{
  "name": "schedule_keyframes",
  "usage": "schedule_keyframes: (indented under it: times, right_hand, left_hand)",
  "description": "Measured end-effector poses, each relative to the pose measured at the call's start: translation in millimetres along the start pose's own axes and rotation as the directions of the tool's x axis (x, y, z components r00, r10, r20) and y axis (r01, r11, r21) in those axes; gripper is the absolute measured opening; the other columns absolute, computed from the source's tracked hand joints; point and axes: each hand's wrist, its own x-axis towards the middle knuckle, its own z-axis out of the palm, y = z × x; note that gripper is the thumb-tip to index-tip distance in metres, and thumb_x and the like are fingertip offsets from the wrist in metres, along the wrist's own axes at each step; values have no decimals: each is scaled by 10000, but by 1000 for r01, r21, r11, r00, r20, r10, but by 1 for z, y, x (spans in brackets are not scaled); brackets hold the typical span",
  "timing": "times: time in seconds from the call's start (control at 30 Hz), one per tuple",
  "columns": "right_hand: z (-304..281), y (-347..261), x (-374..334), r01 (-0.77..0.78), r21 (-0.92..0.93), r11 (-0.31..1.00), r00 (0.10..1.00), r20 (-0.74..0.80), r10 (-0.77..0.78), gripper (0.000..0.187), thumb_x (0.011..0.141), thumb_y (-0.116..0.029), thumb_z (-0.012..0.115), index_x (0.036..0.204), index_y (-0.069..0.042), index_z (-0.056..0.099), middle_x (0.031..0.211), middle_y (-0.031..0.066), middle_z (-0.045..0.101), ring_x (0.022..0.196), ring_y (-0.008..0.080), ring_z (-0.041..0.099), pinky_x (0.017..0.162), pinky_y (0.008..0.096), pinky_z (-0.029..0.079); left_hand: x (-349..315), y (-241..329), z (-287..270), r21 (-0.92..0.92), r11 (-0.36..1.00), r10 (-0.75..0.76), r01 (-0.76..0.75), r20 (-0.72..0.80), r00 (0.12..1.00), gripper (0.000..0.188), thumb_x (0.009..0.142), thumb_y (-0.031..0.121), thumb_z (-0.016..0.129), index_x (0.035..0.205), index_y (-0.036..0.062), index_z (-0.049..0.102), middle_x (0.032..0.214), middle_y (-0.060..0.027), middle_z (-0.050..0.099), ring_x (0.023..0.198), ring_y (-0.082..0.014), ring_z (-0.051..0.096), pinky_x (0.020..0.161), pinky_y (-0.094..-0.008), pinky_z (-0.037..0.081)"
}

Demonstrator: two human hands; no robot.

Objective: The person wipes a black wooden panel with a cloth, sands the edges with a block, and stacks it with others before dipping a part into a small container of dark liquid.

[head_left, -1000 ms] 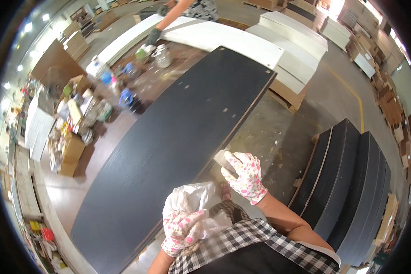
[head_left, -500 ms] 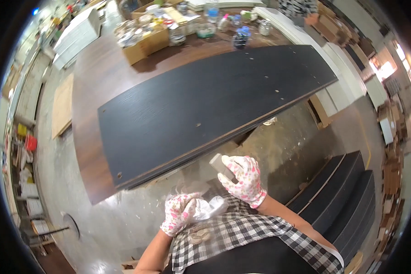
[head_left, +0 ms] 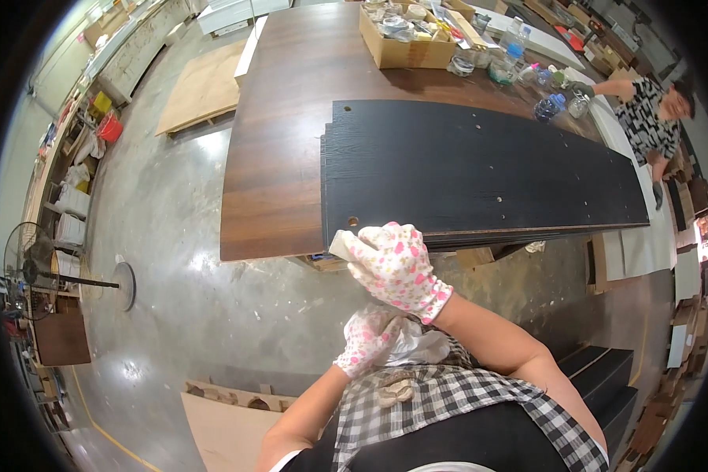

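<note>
My right hand, in a white glove with pink flowers, is closed on a small pale block, which looks like a sanding block. The block is at the near left corner of a stack of black wooden panels; whether it touches the edge I cannot tell. The top panel shows a round hole near each left corner and several small pale marks. My left hand, in a matching glove, is closed on a crumpled white cloth against my checked apron.
The stack lies on a brown wooden table. At the back are a cardboard box of small containers and several bottles. A co-worker stands at far right. A fan is left; more black panels lie lower right.
My view has turned left. My right hand has brought the block to the stack's near left corner. My left hand still holds the cloth. A co-worker now shows at far right.
</note>
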Motion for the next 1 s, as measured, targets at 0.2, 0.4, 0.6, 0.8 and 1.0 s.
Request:
schedule_keyframes:
  times: [0.2,0.4,0.6,0.8,1.0]
  right_hand:
    - [-25,7,-11,-70,-78,995,996,54,75,381,802,-277,705,1143,-117,648,896,35,601,815,229,586,719,412,436]
    - [-3,-5,8,-52,-3,999,996,68,52,394,784,-282,741,1134,-119,665,991,52,636,848,230,600,723,407,454]
    - [-27,31,-30,-147,-23,989,989,-11,147,388,816,-253,711,1162,-90,646,934,42,643,826,184,635,727,350,477]
    - [-99,94,-132,-469,-285,836,881,-219,419,380,843,-221,721,1174,-40,680,1047,108,702,948,267,663,852,439,507]
    - [-43,68,-87,-342,-121,932,936,-127,327,393,889,-310,671,1213,-89,669,1099,85,667,975,242,617,869,433,454]
  left_hand:
    - [9,-19,-2,-6,990,137,-137,-58,989,267,947,282,574,1057,93,727,997,-176,702,932,-354,646,809,-445,513]
    - [14,-21,6,47,985,165,-163,-21,986,272,947,290,595,1071,71,701,1013,-165,702,941,-353,651,831,-459,517]
    - [43,-41,25,164,983,60,-77,107,992,293,961,312,572,1137,120,706,1022,-147,715,972,-346,667,896,-441,510]
    - [65,-16,22,41,992,112,-122,194,975,310,993,311,507,1164,148,708,1078,-123,723,1014,-342,669,880,-438,527]
    - [92,-7,32,250,933,182,-259,292,939,274,950,312,563,1008,88,710,923,-166,721,892,-334,688,806,-451,527]
